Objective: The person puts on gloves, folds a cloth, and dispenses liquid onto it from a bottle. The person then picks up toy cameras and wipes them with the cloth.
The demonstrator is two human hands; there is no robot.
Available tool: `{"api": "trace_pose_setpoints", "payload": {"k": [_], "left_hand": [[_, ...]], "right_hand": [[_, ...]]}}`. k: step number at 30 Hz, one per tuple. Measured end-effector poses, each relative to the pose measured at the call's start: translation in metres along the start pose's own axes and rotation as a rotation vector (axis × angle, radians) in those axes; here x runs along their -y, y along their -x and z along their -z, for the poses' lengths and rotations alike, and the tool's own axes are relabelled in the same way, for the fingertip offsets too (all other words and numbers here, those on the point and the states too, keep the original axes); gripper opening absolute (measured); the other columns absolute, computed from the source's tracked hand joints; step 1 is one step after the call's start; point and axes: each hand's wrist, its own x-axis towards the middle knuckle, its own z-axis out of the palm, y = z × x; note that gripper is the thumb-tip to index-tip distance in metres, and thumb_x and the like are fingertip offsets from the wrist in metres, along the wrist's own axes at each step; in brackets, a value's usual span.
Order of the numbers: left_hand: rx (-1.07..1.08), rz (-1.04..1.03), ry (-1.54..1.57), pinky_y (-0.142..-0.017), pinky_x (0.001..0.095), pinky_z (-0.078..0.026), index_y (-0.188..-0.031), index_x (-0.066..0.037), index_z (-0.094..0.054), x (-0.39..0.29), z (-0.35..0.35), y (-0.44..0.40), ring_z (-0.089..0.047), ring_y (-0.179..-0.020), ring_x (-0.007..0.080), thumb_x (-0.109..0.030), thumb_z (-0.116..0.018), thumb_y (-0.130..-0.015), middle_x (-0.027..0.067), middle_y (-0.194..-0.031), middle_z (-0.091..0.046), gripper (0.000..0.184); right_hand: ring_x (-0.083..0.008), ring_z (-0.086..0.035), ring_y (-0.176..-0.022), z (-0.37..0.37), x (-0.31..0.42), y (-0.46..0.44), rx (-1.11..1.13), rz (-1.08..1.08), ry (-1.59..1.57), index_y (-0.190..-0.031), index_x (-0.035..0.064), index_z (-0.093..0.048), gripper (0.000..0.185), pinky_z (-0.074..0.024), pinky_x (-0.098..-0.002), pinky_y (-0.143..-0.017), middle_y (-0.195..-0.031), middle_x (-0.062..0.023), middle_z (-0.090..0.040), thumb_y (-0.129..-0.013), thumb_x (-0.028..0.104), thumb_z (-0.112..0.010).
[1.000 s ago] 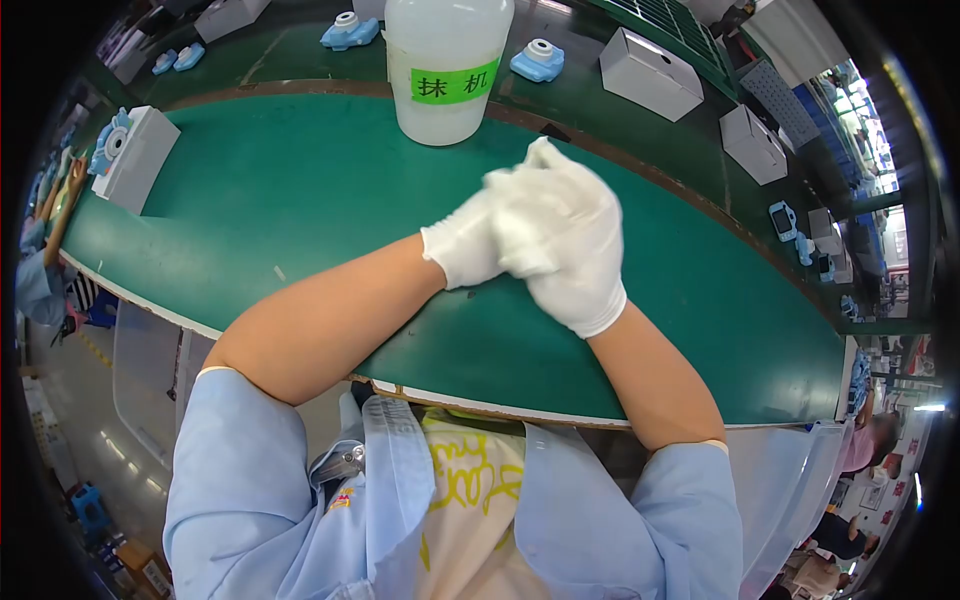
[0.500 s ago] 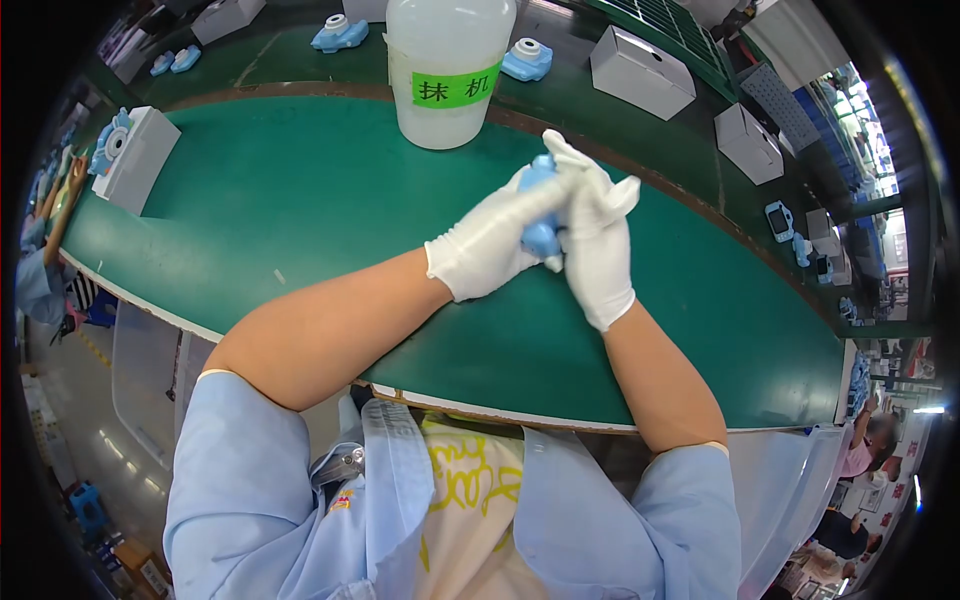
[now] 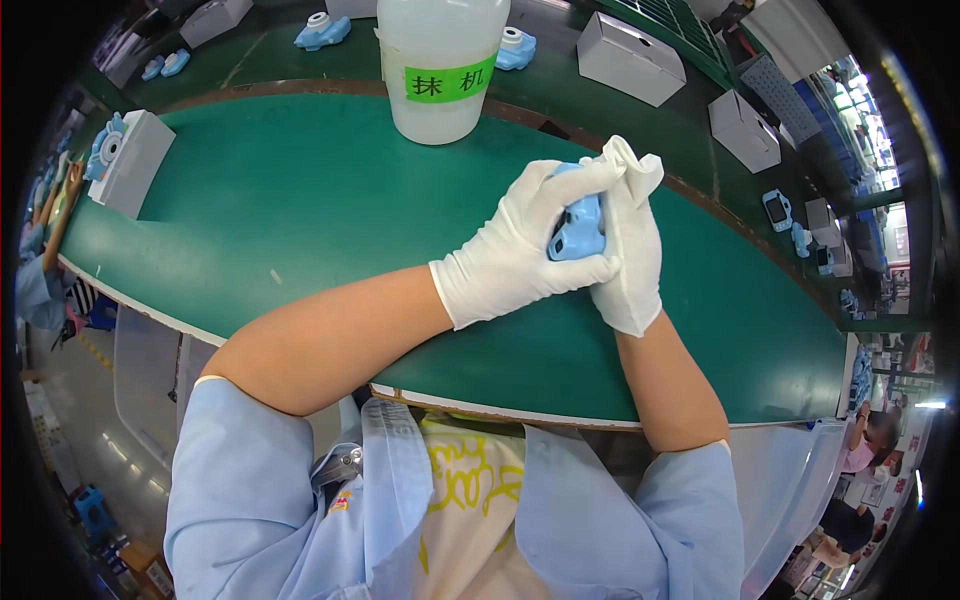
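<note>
A small blue camera-shaped device is gripped in my left hand, its thumb and fingers wrapped round it. My right hand is pressed against the device's right side, with a fold of white cloth or loose glove fabric standing up at the fingertips; what it grips there is hard to make out. Both hands wear white gloves and meet above the green tabletop. Behind them stands a translucent white container with a green label.
At the far left, a white box has a blue device against it. Beyond the tabletop, a dark conveyor carries white boxes and blue devices. Co-workers are at both side edges, including a person at right.
The blue device, hidden at first between the gloves, now shows in my left hand. Both hands have moved slightly right and turned. Items on the conveyor have shifted left.
</note>
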Motion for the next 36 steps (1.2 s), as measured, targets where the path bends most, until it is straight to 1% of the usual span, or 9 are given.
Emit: {"api": "trace_pose_setpoints", "payload": {"k": [3,9,12,15,18,21,26,33,36], "left_hand": [[0.016,-0.143,-0.416,-0.1,0.0403,-0.042,-0.137,-0.012,-0.044,-0.007,0.006,-0.005,-0.047,-0.119,0.0311,-0.016,-0.084,-0.07,0.0135,-0.128,-0.044,0.078],[-0.079,-0.293,-0.167,-0.099,0.0415,-0.044,-0.132,-0.014,-0.048,0.009,0.006,-0.008,-0.049,-0.115,0.0328,-0.023,-0.086,-0.067,0.0153,-0.124,-0.048,0.075],[-0.166,0.246,0.395,-0.1,0.0367,-0.044,-0.143,-0.013,-0.033,0.002,0.016,-0.012,-0.052,-0.116,0.0226,-0.027,-0.076,-0.082,0.0099,-0.129,-0.049,0.076],[-0.199,0.57,0.899,-0.1,0.0361,-0.046,-0.146,-0.013,-0.03,0.012,0.026,-0.015,-0.053,-0.117,0.0182,-0.033,-0.058,-0.098,0.0064,-0.129,-0.051,0.059],[-0.153,0.726,1.193,-0.096,0.0344,-0.047,-0.143,-0.013,-0.034,0.007,0.03,-0.014,-0.054,-0.115,0.0178,-0.033,-0.06,-0.097,0.0067,-0.126,-0.053,0.057],[0.191,0.002,-0.333,-0.103,0.0416,-0.042,-0.137,-0.01,-0.047,0.019,0.035,-0.001,-0.05,-0.122,0.0283,-0.023,-0.061,-0.09,0.0113,-0.13,-0.052,0.05],[-0.085,0.774,1.93,-0.105,0.0366,-0.04,-0.132,-0.012,-0.053,0.036,0.048,-0.015,-0.056,-0.117,0.0215,-0.036,-0.056,-0.094,0.004,-0.124,-0.061,0.044],[-0.033,0.786,1.285,-0.073,0.0361,-0.054,-0.127,-0.009,-0.054,0.021,0.05,-0.016,-0.064,-0.087,0.0219,-0.051,-0.047,-0.098,0.0087,-0.11,-0.063,0.051],[0.001,0.873,1.291,-0.084,0.0404,-0.055,-0.13,-0.007,-0.05,0.016,0.05,-0.015,-0.066,-0.096,0.0261,-0.062,-0.043,-0.096,0.0127,-0.115,-0.063,0.065]], "right_hand": [[-0.0118,-0.054,-0.103,0.02,-0.007,-0.001,0.136,0.54,1.018,-0.125,0.0073,-0.051,0.03,-0.0454,-0.026,-0.088,-0.109,0.0,-0.054,-0.102,0.026,-0.047],[-0.0118,-0.058,-0.083,0.026,-0.01,-0.007,0.214,-0.031,0.457,-0.113,0.0029,-0.056,0.029,-0.0486,-0.0251,-0.072,-0.099,-0.0045,-0.059,-0.101,0.026,-0.045],[-0.011,-0.057,-0.073,0.017,-0.016,-0.008,0.059,-0.263,0.232,-0.112,0.0027,-0.056,0.029,-0.0464,-0.0236,-0.063,-0.092,-0.0043,-0.059,-0.102,0.028,-0.046],[-0.0114,-0.057,-0.078,0.005,-0.018,-0.004,0.07,-0.089,0.33,-0.123,0.0028,-0.052,0.034,-0.0445,-0.0226,-0.063,-0.094,-0.0066,-0.059,-0.101,0.029,-0.051],[-0.0216,-0.06,-0.097,-0.006,-0.01,-0.014,0.148,0.867,0.9,-0.118,0.0017,-0.061,0.036,-0.046,-0.0342,-0.089,-0.114,-0.0129,-0.06,-0.099,0.031,-0.053],[-0.0394,-0.045,-0.12,-0.019,-0.014,-0.01,0.177,1.029,1.467,-0.117,0.0193,-0.068,0.04,-0.0419,-0.0495,-0.097,-0.132,-0.0103,-0.05,-0.078,0.021,-0.062],[-0.0391,-0.037,-0.131,-0.014,-0.022,-0.02,0.213,1.129,1.514,-0.113,0.0219,-0.071,0.031,-0.0234,-0.0503,-0.113,-0.142,-0.0107,-0.046,-0.084,0.026,-0.06],[-0.0203,-0.054,-0.113,0.009,-0.013,-0.025,-0.07,0.242,0.666,-0.135,0.0055,-0.05,0.05,-0.0432,-0.0299,-0.096,-0.13,-0.0104,-0.054,-0.105,0.041,-0.034],[-0.0221,-0.056,-0.113,-0.002,-0.012,-0.02,0.045,0.358,0.452,-0.132,0.0036,-0.052,0.04,-0.0461,-0.0325,-0.095,-0.139,-0.0117,-0.048,-0.104,0.031,-0.043]]}}
